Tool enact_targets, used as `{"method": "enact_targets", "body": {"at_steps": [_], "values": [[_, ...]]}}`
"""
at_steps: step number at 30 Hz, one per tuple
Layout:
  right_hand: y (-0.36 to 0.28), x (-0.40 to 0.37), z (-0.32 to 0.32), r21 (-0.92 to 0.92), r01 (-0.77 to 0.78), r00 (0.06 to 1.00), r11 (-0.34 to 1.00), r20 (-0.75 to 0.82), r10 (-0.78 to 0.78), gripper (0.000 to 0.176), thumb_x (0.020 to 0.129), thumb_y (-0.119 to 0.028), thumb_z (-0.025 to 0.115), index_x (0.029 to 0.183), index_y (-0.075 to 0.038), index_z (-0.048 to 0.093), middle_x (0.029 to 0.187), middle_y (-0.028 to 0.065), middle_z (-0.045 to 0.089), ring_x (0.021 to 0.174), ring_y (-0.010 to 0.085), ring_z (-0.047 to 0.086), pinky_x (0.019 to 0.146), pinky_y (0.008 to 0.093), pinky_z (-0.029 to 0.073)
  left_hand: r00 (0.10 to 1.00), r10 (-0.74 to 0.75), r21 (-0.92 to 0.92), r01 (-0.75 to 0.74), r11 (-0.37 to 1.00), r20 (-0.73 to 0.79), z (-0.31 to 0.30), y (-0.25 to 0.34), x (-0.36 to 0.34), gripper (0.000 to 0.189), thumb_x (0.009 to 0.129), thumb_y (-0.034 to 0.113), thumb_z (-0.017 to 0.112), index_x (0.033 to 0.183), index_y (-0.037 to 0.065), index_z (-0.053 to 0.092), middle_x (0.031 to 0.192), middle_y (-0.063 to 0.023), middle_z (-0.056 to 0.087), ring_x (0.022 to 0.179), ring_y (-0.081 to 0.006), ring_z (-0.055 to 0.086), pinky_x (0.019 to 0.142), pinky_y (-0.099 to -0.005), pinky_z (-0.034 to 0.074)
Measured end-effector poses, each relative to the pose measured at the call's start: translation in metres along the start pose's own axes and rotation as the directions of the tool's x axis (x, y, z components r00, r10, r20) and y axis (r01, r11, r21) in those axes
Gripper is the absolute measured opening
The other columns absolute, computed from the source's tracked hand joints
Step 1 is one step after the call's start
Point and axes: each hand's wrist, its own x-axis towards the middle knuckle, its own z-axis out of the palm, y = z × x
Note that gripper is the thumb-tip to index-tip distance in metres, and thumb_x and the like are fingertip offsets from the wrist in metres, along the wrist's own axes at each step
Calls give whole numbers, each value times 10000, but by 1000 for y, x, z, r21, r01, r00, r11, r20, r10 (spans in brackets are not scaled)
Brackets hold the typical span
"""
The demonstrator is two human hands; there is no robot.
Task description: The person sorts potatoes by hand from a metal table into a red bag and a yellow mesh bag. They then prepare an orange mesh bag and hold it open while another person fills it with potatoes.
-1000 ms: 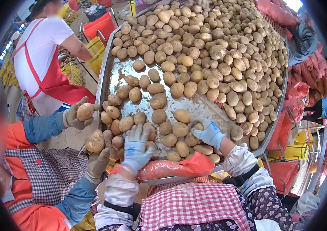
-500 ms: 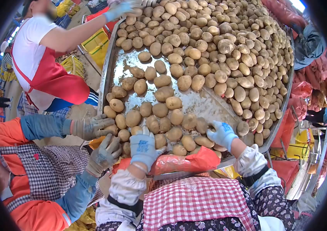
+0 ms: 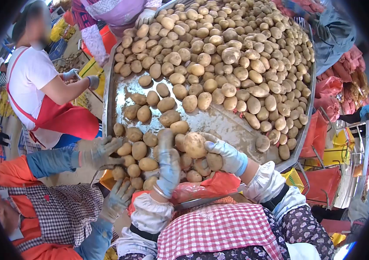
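My left hand point(image 3: 168, 167), in a blue-and-white glove, is blurred and edge-on among the potatoes, its fingers stretched out and nothing visible in its grip. My gloved right hand point(image 3: 230, 157) has its fingers against a large potato point(image 3: 194, 145), raised between my hands. A smaller potato point(image 3: 214, 161) touches the same hand near the palm. Below them a red plastic wrap point(image 3: 206, 187) lies along the near edge of the metal table point(image 3: 236, 126). More potatoes point(image 3: 139, 150) sit left of my left hand.
A large potato heap point(image 3: 254, 65) covers the far and right parts. At left, a co-worker's gloved hands point(image 3: 102, 154) reach to the table edge. Another person in a red apron point(image 3: 58, 115) stands beyond. Red sacks point(image 3: 321, 182) and yellow crates point(image 3: 342, 147) are at right.
My right hand has come inward and up with a large potato at its fingers. My left hand has turned edge-on. The view has shifted, and the red-aproned person's arms are lower.
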Motion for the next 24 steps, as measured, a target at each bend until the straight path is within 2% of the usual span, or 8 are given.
{"method": "enact_targets", "body": {"at_steps": [4,8,10,12,18,20,22,24], "values": [[-2,-6,6,-296,63,977,953,-178,-120,644,919,-182,628,1461,-59,304,1321,134,508,1157,200,538,966,307,463,984,13,756,-145,638,177,-27,-23,-19,722,852,296,613,1457,43,308,1451,-264,321,1372,-400,283,1150,-441,216],[5,-2,7,-597,173,928,783,-168,-334,652,874,-184,690,1430,-58,373,1307,151,531,1174,218,541,979,321,456,971,-199,754,31,656,133,-54,-44,-42,731,833,290,628,1463,83,320,1443,-272,332,1339,-425,319,1127,-457,256],[-5,-11,17,-901,56,879,429,-160,-450,659,823,-201,737,1389,-46,436,1290,164,558,1181,240,557,992,329,451,806,-589,412,520,748,52,-57,-39,-45,693,811,276,630,1412,52,369,1430,-267,361,1291,-438,381,1095,-501,291],[-6,-17,17,-951,3,864,308,-153,-480,650,810,-213,742,1371,-52,455,1274,167,572,1172,262,567,987,341,454,998,-5,728,44,685,-56,-46,-25,-36,648,833,292,599,1362,-26,402,1382,-278,421,1277,-437,400,1082,-499,312],[9,-12,1,-981,-169,887,96,-193,-418,583,806,-318,721,1304,-95,516,1172,180,627,1044,357,612,901,394,487,943,298,363,-333,870,150,10,29,4,695,819,301,664,1381,-10,397,1373,-274,431,1281,-421,404,1084,-474,315],[12,-12,5,-995,-98,872,36,-103,-479,595,818,-304,716,1326,-82,499,1150,182,636,1038,324,633,908,369,488,980,97,-334,-34,942,173,13,23,3,717,815,246,702,1405,8,372,1375,-261,435,1265,-404,438,1070,-460,345],[12,-17,12,-956,-20,879,293,-157,-451,605,828,-290,713,1339,-63,484,1163,179,632,1067,289,625,922,354,480,975,85,-316,-17,949,203,9,18,1,648,865,209,682,1400,17,370,1351,-206,471,1218,-324,504,1035,-409,402],[11,-15,14,-850,67,887,522,-189,-422,614,837,-277,710,1352,-44,470,1176,176,628,1096,253,616,937,339,472,946,-127,-832,324,450,300,9,21,-1,536,944,243,595,1379,2,397,1331,-118,487,1221,-207,493,1003,-331,448]]}}
